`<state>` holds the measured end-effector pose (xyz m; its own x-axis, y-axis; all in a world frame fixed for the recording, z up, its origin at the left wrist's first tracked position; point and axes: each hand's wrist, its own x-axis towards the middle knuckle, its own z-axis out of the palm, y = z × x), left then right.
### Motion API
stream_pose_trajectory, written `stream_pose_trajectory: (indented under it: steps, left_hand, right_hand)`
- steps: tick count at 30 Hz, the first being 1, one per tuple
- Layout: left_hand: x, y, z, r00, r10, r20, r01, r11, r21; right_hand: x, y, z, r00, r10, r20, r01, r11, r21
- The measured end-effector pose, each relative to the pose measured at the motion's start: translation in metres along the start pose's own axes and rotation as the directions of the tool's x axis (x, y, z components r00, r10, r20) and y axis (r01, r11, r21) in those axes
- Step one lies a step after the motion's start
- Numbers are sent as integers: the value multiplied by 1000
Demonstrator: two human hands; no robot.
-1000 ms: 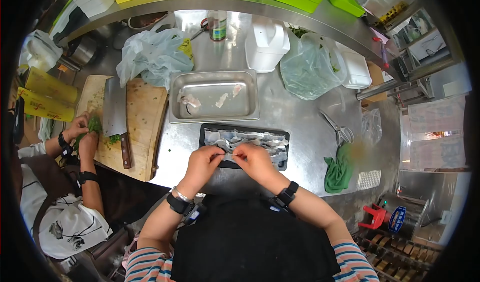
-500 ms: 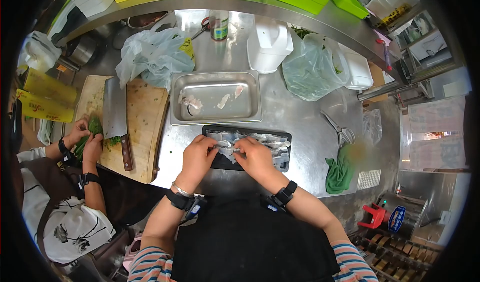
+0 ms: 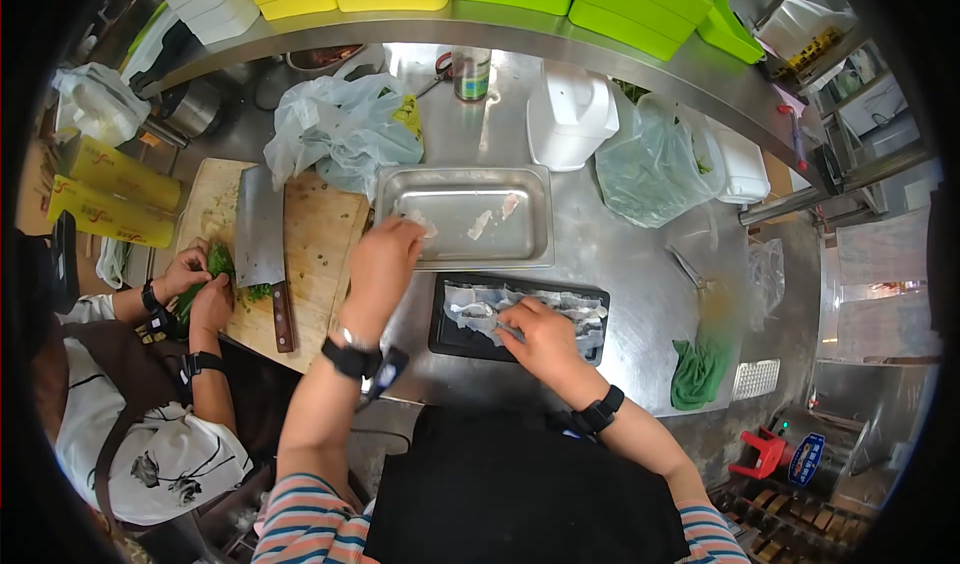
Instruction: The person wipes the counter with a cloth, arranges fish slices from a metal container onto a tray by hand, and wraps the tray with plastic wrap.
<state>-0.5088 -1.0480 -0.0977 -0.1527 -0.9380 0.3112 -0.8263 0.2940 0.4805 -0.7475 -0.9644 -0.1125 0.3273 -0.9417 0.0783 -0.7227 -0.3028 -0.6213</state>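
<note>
A black tray (image 3: 437, 336) holds thin, pale grey strips (image 3: 470, 302) laid side by side. My right hand (image 3: 541, 339) is over the middle of them, thumb and fingers pinched at a strip. Behind it, a steel pan (image 3: 545, 226) has a few pale scraps (image 3: 480, 225) in it. My left hand (image 3: 386, 257) hangs over the pan's left end, fingers bent down near more scraps; its fingertips are partly hidden, and whether they hold anything cannot be made out.
At the left, a person's hands (image 3: 208, 294) hold green herbs on a wooden board (image 3: 325, 226) with a cleaver (image 3: 261, 229). Plastic bags (image 3: 345, 134), a white jug (image 3: 573, 119) and a bottle (image 3: 471, 74) stand behind. Right: scissors (image 3: 690, 269), green cloth (image 3: 698, 369).
My left hand has left the strips and moved up and left to the steel pan. My right hand stays at the black tray. The whole view has shifted a little.
</note>
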Motion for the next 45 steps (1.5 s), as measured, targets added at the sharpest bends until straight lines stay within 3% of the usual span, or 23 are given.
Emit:
stream_pose_trajectory:
  steps: [1,3,4,6,13,16,18,19,20,21,22,24,25,27,30,33,36,38,40,42,44,45]
  left_hand:
    - [12,-11,5,1000,1,-1,-1,1000,1]
    - [29,-30,21,936,100,338,-206,932,296]
    - [32,-33,28,936,100,338,-207,932,297]
    - [38,-32,37,872,145,468,-362,834,416]
    - [54,-37,39,733,267,626,-563,755,337]
    - [55,-38,37,745,238,624,-504,813,292]
    - [56,-45,29,901,222,374,-295,944,149]
    - [60,-50,24,899,225,376,-298,943,148]
    - [67,-54,18,908,36,418,34,987,-157]
    - [70,-55,13,850,-126,511,372,831,-414]
    - [70,-54,9,852,-127,508,371,832,-413]
    - [68,-44,-2,798,-238,554,602,269,-751]
    - [66,-43,-3,800,-240,550,599,271,-754]
    - [58,-39,-5,804,-145,577,589,60,-806]
    - [34,-10,-2,800,-168,576,590,47,-806]
    - [3,23,0,793,-162,587,592,-19,-806]
    - [-24,43,4,784,-156,601,604,-32,-796]
    - [-40,53,11,799,-93,595,600,57,-798]
    - [-56,69,15,809,-113,577,588,145,-796]
    - [-71,75,20,827,-149,543,562,185,-806]
    - [-80,74,24,788,-163,593,615,171,-770]
    - [-84,73,26,752,-169,637,659,164,-734]
  right_hand:
    - [-2,7,2,1000,-24,-14,25,1000,13]
    - [-6,12,1,998,-49,-31,50,998,25]
    - [-7,13,-1,999,-26,-21,27,999,35]
    - [-7,13,-6,1000,-2,-10,3,999,47]
    - [-9,19,-12,999,43,-10,-42,994,101]
    - [-15,22,-13,998,57,-35,-53,993,108]
    - [-17,21,-14,996,67,-54,-60,991,118]
    - [-18,19,-18,995,91,-31,-87,990,112]
    - [-19,18,-20,994,113,-9,-112,988,106]
    - [-20,19,-20,994,112,-10,-111,988,106]
    - [-21,19,-19,994,108,-17,-105,987,119]
    - [-20,20,-16,995,93,-26,-89,987,133]
    - [-20,20,-15,995,98,-27,-94,987,129]
    - [-21,23,-13,995,99,-28,-95,988,124]
    - [-19,32,-9,998,46,-47,-38,987,156]
    - [-15,23,-11,982,101,-162,-57,965,254]
    - [4,-5,-28,988,130,-85,-88,921,381]
    - [8,-13,-30,977,181,116,-206,625,753]
    - [4,-3,-22,976,136,167,-215,640,737]
    - [-3,0,-23,943,81,323,-309,574,758]
    - [-10,1,-25,950,35,309,-277,547,790]
    - [-10,-3,-32,902,92,423,-407,509,758]
